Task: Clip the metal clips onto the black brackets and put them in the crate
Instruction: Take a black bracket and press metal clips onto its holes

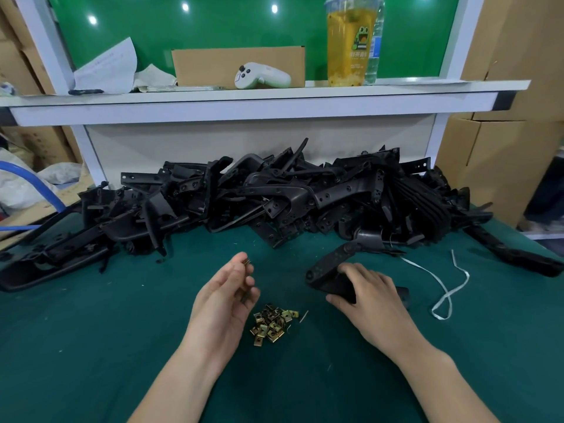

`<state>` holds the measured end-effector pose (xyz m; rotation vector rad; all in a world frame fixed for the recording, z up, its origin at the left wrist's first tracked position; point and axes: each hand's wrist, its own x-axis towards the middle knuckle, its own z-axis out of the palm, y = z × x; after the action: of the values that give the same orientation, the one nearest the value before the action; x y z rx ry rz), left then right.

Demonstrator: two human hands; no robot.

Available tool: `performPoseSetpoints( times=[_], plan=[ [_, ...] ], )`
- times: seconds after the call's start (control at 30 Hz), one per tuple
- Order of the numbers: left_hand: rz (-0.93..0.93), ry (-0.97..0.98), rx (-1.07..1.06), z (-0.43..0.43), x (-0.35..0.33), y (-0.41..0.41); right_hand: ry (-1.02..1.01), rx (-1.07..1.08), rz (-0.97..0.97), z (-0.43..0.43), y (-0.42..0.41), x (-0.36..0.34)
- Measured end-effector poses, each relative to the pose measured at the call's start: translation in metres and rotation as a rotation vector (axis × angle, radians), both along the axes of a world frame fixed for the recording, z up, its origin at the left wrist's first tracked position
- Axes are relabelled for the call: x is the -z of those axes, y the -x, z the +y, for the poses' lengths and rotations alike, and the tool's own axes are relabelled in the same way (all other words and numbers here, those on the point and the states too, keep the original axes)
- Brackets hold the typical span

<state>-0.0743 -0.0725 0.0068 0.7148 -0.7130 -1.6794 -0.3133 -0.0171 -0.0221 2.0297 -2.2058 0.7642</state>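
Left hand (227, 297) hovers over the green surface (91, 346) near its front middle, palm turned inward, fingers loosely curled. Thumb and forefinger pinch a small metal clip (247, 263) at the tips. Whether more sit in the palm, I cannot tell.

On my right, the right hand (370, 296) lies over a black bracket (328, 274), fingers on top and thumb hooked under its near edge, gripping it against the surface. The bracket's free arm runs from the hand away to the far right, its round end almost touching the pile of brackets (274, 196) heaped along the far edge. The rest is hidden under the hand.

Between the two hands, nearer me, lies a loose heap of clips (273, 325) — brass-coloured, jumbled. A white strap (442, 288) curls on the surface right of the bracket.

Above the pile, a white shelf (244, 97) carries a cup (351, 41) full of yellow drink, a white controller (262, 76), a cardboard box (238, 65) — contents unseen — and papers (106, 68).
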Motion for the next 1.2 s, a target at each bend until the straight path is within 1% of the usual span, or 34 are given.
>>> performPoseSetpoints(
  times=[0.1,0.33,0.4,0.43,0.47,0.53,0.57,0.6,0.7,0.77,0.87,1.0,1.2],
  plan=[
    [-0.050,0.053,-0.007,0.002,0.001,0.003,0.002,-0.009,-0.003,0.001,0.000,0.000],
    [-0.063,0.075,-0.027,0.004,0.000,0.004,-0.002,0.000,0.004,0.002,-0.001,-0.002],
    [-0.105,0.099,-0.039,0.006,-0.001,0.005,0.001,-0.002,0.008,0.003,-0.002,-0.002],
    [-0.161,0.128,-0.065,0.008,-0.002,0.006,0.003,-0.004,0.011,0.003,-0.003,-0.003],
    [-0.268,0.177,-0.109,0.010,-0.002,0.007,0.006,-0.008,0.016,0.002,-0.003,-0.003],
    [-0.549,0.335,-0.199,0.016,-0.002,0.012,0.005,-0.025,0.025,0.002,-0.005,-0.005],
    [-0.643,0.406,-0.219,0.020,-0.001,0.016,0.004,-0.041,0.031,0.002,-0.006,-0.005],
    [-0.688,0.445,-0.224,0.024,-0.001,0.020,0.005,-0.059,0.038,0.002,-0.008,-0.005],
    [-0.741,0.474,-0.268,0.030,0.001,0.029,0.033,-0.103,0.056,0.002,-0.015,-0.005],
    [-0.754,0.465,-0.288,0.030,0.002,0.031,0.059,-0.115,0.068,0.001,-0.021,-0.004],
    [-0.708,0.430,-0.254,0.031,0.002,0.032,0.080,-0.149,0.092,0.000,-0.029,-0.004],
    [-0.699,0.403,-0.203,0.029,0.001,0.031,0.066,-0.176,0.101,0.000,-0.030,-0.005],
    [-0.630,0.348,-0.154,0.028,0.001,0.030,0.072,-0.181,0.083,0.002,-0.029,-0.005]
  ],
)
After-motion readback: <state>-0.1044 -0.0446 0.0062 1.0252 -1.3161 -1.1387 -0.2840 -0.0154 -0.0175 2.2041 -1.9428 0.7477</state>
